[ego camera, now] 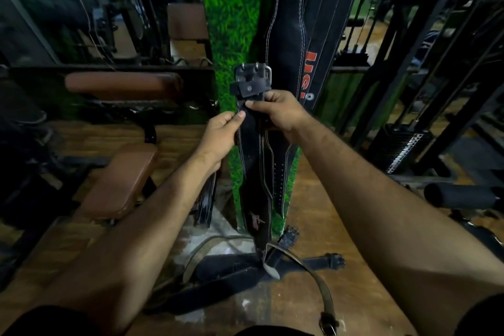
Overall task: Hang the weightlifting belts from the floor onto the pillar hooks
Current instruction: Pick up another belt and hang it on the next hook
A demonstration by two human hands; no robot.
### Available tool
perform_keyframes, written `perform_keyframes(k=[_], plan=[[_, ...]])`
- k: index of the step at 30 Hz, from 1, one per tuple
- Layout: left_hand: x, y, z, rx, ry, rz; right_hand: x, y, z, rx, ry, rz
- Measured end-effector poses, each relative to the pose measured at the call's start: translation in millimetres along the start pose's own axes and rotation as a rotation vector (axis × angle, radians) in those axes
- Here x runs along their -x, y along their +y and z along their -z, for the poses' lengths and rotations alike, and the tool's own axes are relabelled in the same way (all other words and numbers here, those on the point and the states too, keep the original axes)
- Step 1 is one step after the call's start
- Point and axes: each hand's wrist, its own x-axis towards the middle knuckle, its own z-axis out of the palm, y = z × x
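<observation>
I hold a black weightlifting belt point(255, 172) upright in front of a pillar clad in green artificial grass point(231, 22). Its metal buckle point(253, 73) is at the top and its tail reaches down to the floor. My left hand point(222, 133) pinches the belt's left edge just below the buckle. My right hand point(281, 113) grips the strap from the right at the same height. Black belts, one with red lettering point(297, 35), hang on the pillar's right side. More belts point(240, 273) lie tangled on the floor at the pillar's foot. No hooks are visible.
A gym bench with brown pads point(120, 180) stands to the left. A black machine frame with a weight stack point(403, 144) and a foam roller pad point(461, 195) stands to the right. The floor is wood-patterned.
</observation>
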Motion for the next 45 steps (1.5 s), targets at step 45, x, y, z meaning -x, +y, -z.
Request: perform_keyframes(k=[45], plan=[[-45.1, 189.3, 3.7, -0.038, 0.071, -0.471, -67.9, -217.4, -36.3, -0.422, 0.451, 0.601]])
